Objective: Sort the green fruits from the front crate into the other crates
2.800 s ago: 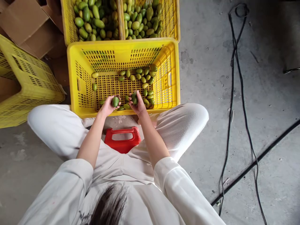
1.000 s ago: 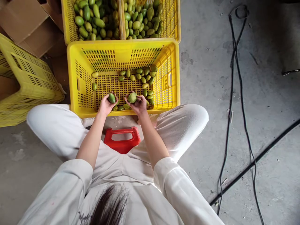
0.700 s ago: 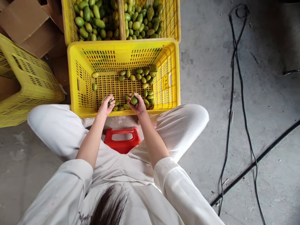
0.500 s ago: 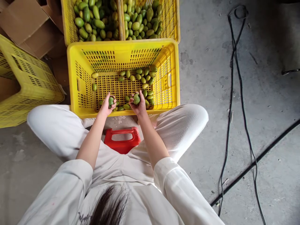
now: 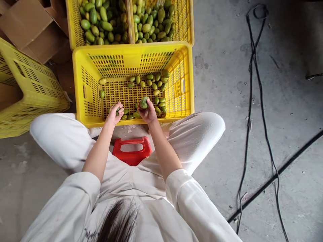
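Note:
My right hand [image 5: 148, 113] grips a rounded green fruit [image 5: 144, 102] between thumb and fingers, its top showing past them. To its left, my left hand [image 5: 114, 114] is closed around another green fruit [image 5: 117, 112], mostly covered by the fingers. Both hands are over the near side of a yellow perforated plastic crate [image 5: 132, 53]. On the crate's bottom lie several small oval green and yellowish fruits [image 5: 154, 86], most of them toward the right. A few sit near and partly behind my hands.
Beyond this crate, another yellow crate [image 5: 130, 23] with a divider holds many similar fruits. More yellow crates [image 5: 42, 90] and cardboard [image 5: 27, 23] are at the left. A red plastic stool [image 5: 132, 156] is under me. Black cables [image 5: 262, 111] cross the concrete floor at right.
My right hand has turned its fruit and raised it slightly up and left. My left hand has rolled, so its fingers now hide more of the fruit it holds.

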`<state>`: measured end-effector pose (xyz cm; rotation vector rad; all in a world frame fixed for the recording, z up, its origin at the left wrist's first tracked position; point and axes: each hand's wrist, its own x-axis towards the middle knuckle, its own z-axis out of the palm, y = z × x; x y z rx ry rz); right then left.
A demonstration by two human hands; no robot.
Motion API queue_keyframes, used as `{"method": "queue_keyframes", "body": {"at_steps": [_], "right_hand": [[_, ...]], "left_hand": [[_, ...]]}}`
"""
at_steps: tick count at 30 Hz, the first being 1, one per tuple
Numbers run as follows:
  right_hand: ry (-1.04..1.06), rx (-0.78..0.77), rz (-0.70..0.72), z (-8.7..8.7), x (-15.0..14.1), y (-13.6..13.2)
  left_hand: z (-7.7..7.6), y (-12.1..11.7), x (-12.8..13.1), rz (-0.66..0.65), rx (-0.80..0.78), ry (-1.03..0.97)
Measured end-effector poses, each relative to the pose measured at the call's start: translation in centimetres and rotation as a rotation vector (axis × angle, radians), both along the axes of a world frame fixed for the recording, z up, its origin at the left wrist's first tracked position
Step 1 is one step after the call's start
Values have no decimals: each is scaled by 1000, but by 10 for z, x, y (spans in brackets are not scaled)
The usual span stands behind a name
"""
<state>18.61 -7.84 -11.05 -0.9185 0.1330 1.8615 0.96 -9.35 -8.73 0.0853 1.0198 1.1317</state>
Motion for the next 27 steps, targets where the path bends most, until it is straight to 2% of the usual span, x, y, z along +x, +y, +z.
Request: {"method": "queue_keyframes", "body": {"at_steps": [8, 14, 18, 23, 27], "right_hand": [[16, 27, 66, 7, 2, 0], [35, 25, -35, 7, 4, 2], [32, 34, 4, 3, 4, 1], [-64, 92, 71, -1, 1, -3], [-24, 107, 75, 0, 0, -3]], "left_hand": [[3, 3, -3, -115, -80, -23], [0, 1, -4, 4, -28, -76], [1, 0, -1, 44, -44, -69], [5, 1, 0, -22, -56, -34], [6, 0, -3, -79, -27, -33]]}}
